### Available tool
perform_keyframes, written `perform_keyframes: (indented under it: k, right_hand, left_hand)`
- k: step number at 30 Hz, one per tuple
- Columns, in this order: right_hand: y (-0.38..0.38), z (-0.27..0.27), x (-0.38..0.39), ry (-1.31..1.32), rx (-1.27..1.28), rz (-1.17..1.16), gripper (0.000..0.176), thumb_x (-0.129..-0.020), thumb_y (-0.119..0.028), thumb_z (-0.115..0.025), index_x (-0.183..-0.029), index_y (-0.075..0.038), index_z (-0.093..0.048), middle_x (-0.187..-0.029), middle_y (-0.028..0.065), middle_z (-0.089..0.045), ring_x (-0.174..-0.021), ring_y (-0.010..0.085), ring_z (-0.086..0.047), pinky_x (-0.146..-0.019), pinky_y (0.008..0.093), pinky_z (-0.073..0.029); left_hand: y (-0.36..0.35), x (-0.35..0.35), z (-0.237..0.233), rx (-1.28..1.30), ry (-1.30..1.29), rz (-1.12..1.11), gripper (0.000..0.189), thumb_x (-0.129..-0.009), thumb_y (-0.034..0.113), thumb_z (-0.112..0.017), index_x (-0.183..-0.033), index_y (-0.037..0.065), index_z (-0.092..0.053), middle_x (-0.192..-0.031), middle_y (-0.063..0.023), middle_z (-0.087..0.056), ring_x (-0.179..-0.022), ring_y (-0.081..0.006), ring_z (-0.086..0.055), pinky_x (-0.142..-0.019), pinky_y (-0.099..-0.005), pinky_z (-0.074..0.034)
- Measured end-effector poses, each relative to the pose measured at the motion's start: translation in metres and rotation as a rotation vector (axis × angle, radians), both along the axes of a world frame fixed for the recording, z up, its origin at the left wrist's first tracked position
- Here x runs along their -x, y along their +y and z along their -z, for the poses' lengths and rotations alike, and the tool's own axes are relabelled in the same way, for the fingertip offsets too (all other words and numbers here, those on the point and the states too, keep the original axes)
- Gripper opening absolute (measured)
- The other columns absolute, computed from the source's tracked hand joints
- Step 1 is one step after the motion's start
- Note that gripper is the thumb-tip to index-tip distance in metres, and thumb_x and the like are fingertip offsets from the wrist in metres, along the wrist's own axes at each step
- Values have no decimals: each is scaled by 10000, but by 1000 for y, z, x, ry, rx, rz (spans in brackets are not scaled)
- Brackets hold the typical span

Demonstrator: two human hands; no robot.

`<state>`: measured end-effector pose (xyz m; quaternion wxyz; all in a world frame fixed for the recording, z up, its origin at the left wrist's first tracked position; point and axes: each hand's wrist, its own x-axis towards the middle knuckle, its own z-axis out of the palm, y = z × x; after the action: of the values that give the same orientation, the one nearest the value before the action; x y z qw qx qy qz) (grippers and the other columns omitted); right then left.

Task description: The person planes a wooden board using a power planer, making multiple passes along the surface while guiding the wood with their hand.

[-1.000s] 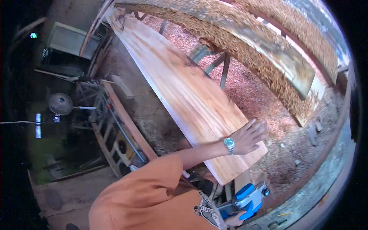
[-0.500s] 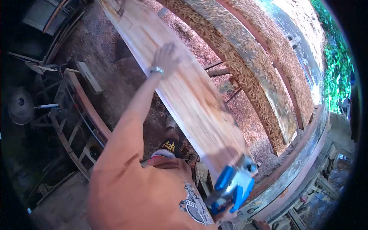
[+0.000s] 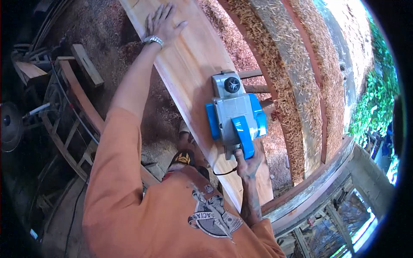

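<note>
A long, light-coloured wooden plank (image 3: 189, 53) runs from the top of the view down towards my body. On its face sits a blue and grey electric planer (image 3: 234, 114) with a black round knob at its front. My right hand (image 3: 249, 163) is wrapped round the planer's blue rear handle, and a black cord trails from the tool. Farther up the plank my left hand (image 3: 164, 23) lies flat near its left edge, fingers spread, with a metal-banded watch on the wrist.
Thick boards (image 3: 288, 77) covered in wood shavings lie to the right. A short wooden block (image 3: 87, 64) and a curved reddish timber (image 3: 79, 94) stand at the left, near a round fan (image 3: 9, 127). Shavings cover the ground. A weathered beam (image 3: 309, 180) crosses at lower right.
The planer in my right hand has moved from the plank's near end up along its face. My left hand appears higher in view, its fingers now spread more clearly.
</note>
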<state>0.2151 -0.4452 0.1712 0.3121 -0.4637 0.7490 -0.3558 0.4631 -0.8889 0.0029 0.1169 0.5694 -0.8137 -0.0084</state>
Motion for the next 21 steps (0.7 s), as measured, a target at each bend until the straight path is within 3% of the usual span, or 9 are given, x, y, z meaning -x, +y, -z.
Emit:
perform_keyframes:
  k: [3,6,7,9,12,15,21]
  right_hand:
    - [-13,1,-5,-98,4,-17,482,-903,-437,-780,-877,20,-627,-622,38,-632,-575,106,-576,-525,300,-457]
    - [-18,10,1,-112,-2,-39,474,-902,-423,-784,-948,30,-652,-622,22,-611,-574,103,-554,-526,302,-450]
    - [-19,15,3,-109,-3,-51,471,-901,-417,-786,-967,31,-657,-620,18,-600,-573,102,-544,-526,302,-446]
    - [-24,22,5,-101,-7,-70,468,-899,-407,-790,-1005,33,-669,-617,11,-578,-570,101,-524,-525,301,-438]
    - [-61,19,-9,-124,-26,-57,441,-888,-374,-803,-1016,28,-673,-608,20,-540,-567,102,-498,-525,300,-429]
    - [-101,18,-19,-17,-72,-118,396,-881,-345,-810,-962,16,-669,-585,47,-531,-541,112,-504,-511,316,-428]
    - [-188,25,-43,20,-36,-120,358,-860,-313,-826,-847,-13,-631,-538,92,-515,-471,160,-504,-470,356,-415]
  left_hand:
    - [-2,-1,9,85,35,21,869,-940,688,-479,-1618,174,-300,-1690,-63,-265,-1560,-275,-212,-1234,-557,-130]
    - [-6,-5,22,264,-160,-19,893,-888,575,-652,-1550,41,-379,-1598,-197,-389,-1530,-341,-271,-1227,-581,-186]
    - [-6,-6,24,167,-59,-20,882,-895,565,-648,-1545,32,-381,-1596,-203,-388,-1524,-347,-278,-1226,-575,-190]
    - [10,6,-32,-28,145,-21,861,-909,544,-641,-1536,13,-384,-1591,-215,-386,-1512,-359,-291,-1226,-562,-197]
    - [2,2,-5,92,107,18,860,-936,683,-492,-1607,170,-328,-1681,-78,-285,-1550,-280,-237,-1230,-556,-124]
    - [0,-2,1,82,96,8,833,-937,655,-506,-1596,168,-353,-1674,-86,-300,-1548,-281,-244,-1230,-552,-127]
    - [-7,-10,6,22,321,14,636,-1001,421,-502,-1556,123,-414,-1622,-134,-389,-1510,-310,-325,-1224,-524,-182]
